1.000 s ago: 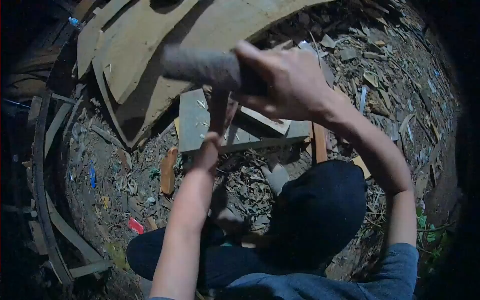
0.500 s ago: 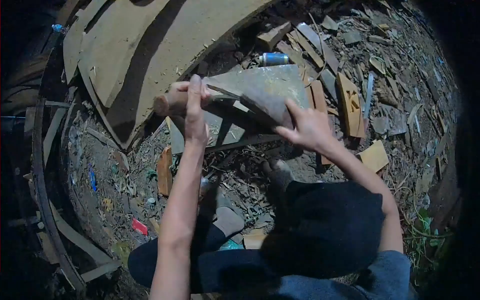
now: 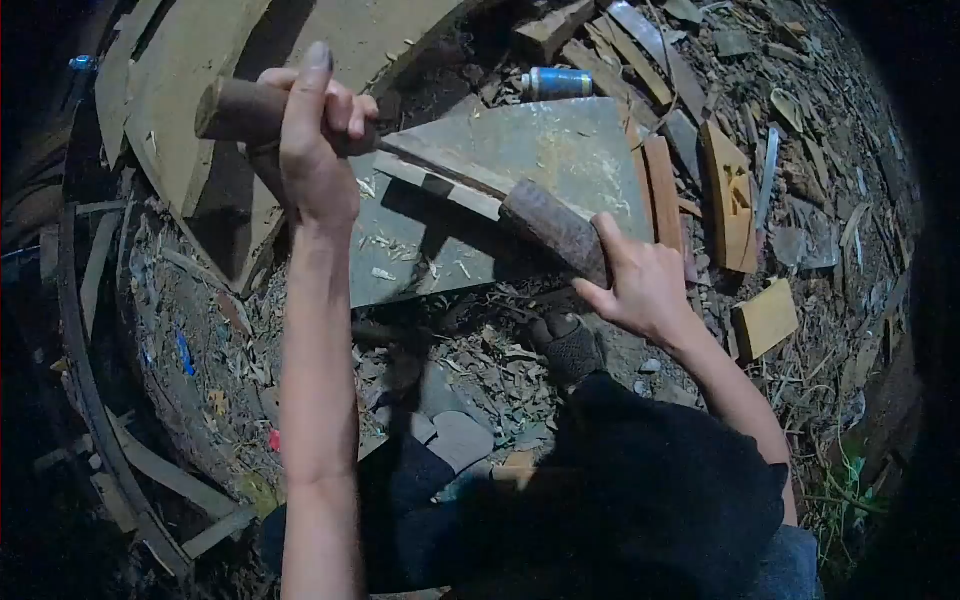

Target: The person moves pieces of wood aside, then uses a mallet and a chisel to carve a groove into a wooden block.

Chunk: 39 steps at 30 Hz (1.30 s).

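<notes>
My left hand [image 3: 318, 135] is closed around a thick round wooden handle [image 3: 232, 112], its thumb pointing up. From its right end a narrow dark bar [image 3: 440, 172] slants down toward a dark, rough cylindrical piece [image 3: 545, 225]. My right hand [image 3: 645, 280] grips that piece at its lower right end, thumb and fingers on either side. I cannot tell whether bar and cylinder are one tool. Beneath the bar a pale wooden strip [image 3: 470, 198] overlaps a grey board [image 3: 590, 135] sprinkled with shavings. Both hands are over or beside this board.
Large curved wooden slabs [image 3: 190, 60] lie at upper left. A blue can [image 3: 558, 83] rests behind the board. To the right are a carved wood block [image 3: 730, 200], a reddish-brown offcut [image 3: 663, 195] and a yellowish block [image 3: 768, 318]. Wood scraps and litter cover the ground around my feet.
My left hand and the wooden handle have moved up and left, uncovering more of the bar and pale strip. My right hand, still gripping the cylindrical piece, sits slightly lower and farther right.
</notes>
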Available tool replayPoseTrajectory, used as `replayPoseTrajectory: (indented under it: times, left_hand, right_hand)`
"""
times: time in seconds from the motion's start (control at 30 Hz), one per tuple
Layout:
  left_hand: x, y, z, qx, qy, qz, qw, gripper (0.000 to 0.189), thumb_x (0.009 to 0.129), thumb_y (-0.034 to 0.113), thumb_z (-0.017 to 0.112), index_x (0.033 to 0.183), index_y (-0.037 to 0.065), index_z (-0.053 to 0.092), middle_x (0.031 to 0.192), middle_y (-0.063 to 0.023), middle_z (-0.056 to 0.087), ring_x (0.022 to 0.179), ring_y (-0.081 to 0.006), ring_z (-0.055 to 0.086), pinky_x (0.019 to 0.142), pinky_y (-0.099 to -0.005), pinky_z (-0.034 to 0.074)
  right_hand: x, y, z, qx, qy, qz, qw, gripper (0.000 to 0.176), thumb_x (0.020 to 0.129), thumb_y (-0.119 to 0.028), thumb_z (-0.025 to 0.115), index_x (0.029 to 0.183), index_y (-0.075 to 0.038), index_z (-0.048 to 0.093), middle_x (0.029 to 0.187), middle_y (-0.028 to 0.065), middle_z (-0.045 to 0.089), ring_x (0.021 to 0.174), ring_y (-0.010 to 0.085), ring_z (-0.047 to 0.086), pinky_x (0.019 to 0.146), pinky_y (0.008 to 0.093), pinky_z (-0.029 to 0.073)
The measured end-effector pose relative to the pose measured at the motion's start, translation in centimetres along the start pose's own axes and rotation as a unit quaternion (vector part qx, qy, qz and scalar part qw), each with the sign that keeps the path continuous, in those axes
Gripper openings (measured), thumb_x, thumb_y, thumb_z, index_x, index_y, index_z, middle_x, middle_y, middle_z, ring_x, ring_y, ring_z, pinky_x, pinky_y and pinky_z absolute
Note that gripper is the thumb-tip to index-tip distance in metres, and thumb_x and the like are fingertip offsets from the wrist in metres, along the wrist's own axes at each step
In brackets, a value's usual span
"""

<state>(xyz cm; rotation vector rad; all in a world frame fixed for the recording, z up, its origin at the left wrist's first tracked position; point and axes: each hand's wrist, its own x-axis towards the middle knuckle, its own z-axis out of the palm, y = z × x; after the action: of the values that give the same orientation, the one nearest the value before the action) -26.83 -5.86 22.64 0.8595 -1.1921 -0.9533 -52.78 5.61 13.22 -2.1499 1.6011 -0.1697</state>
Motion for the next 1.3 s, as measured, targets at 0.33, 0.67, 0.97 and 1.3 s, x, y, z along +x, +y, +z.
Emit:
replayPoseTrajectory:
  times: [0.33,0.67,0.97,1.3]
  left_hand:
    - [-0.4,-1.0,2.1,0.034,0.023,0.032,0.999,0.025,0.089,0.015,0.066,0.074,0.006,0.049,0.053,-0.0009,0.045,0.044,-0.0079,0.043,0.046,-0.0274,0.043]
    - [-1.4,-1.7,3.3,0.066,0.069,0.051,0.994,0.024,0.09,0.017,0.066,0.075,0.006,0.051,0.053,-0.0003,0.05,0.043,-0.0061,0.046,0.043,-0.0239,0.041]
    - [-2.8,-2.1,3.3,0.145,0.103,0.088,0.98,0.026,0.089,0.016,0.067,0.067,0.01,0.054,0.055,0.0049,0.053,0.049,-0.0041,0.05,0.048,-0.0211,0.039]
    - [-5.9,-7.9,-2.0,0.427,0.065,0.167,0.887,0.021,0.085,0.021,0.065,0.093,0.002,0.06,0.089,-0.0106,0.062,0.086,-0.0221,0.057,0.077,-0.0371,0.044]
  right_hand:
    - [-0.1,0.0,0.0,0.005,-0.004,0.005,1.0,0.065,0.074,-0.041,0.07,0.122,-0.009,0.041,0.079,0.0174,0.067,0.072,0.0383,0.065,0.058,0.0478,0.049]
    - [-0.1,0.0,0.1,0.021,0.013,0.004,1.0,0.063,0.074,-0.041,0.07,0.121,-0.009,0.042,0.073,0.0187,0.065,0.069,0.039,0.065,0.058,0.0482,0.049]
    - [2.3,1.7,0.7,0.203,0.083,0.013,0.976,0.073,0.078,-0.054,0.065,0.128,-0.004,0.044,0.095,0.0269,0.065,0.091,0.0422,0.064,0.076,0.0457,0.049]
    - [3.3,-11.4,-14.7,0.002,0.317,-0.338,0.886,0.058,0.08,-0.034,0.065,0.127,-0.008,0.043,0.071,0.0159,0.061,0.062,0.0305,0.064,0.057,0.0425,0.05]
